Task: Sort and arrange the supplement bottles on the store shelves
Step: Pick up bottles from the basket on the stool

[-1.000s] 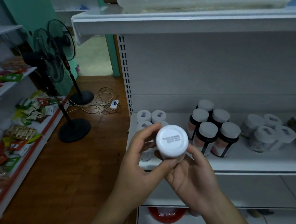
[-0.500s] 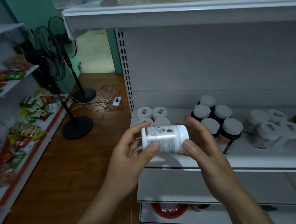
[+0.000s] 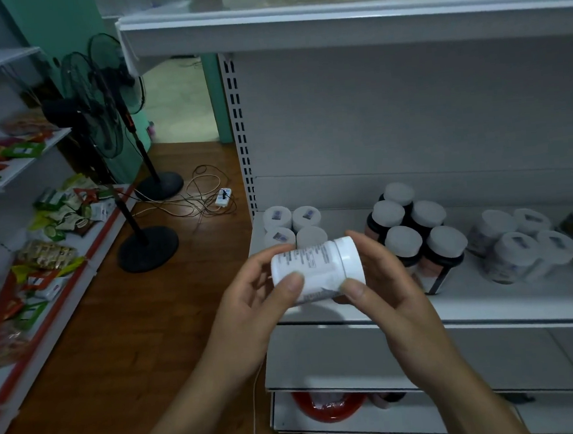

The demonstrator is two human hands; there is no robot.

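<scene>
both hands clamp the white bottle (image 3: pixel 317 269) sideways over the shelf (image 3: pixel 488 307) edge, long axis left to right, cap to the right. left hand (image 3: pixel 250 307) holds the base, right hand (image 3: pixel 381 284) the cap end. the white group (image 3: pixel 292 228) stands just behind, nearer the left hand.

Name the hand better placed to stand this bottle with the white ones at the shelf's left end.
Left, probably. The left hand holds the white bottle at its base, nearest that white group.
</scene>
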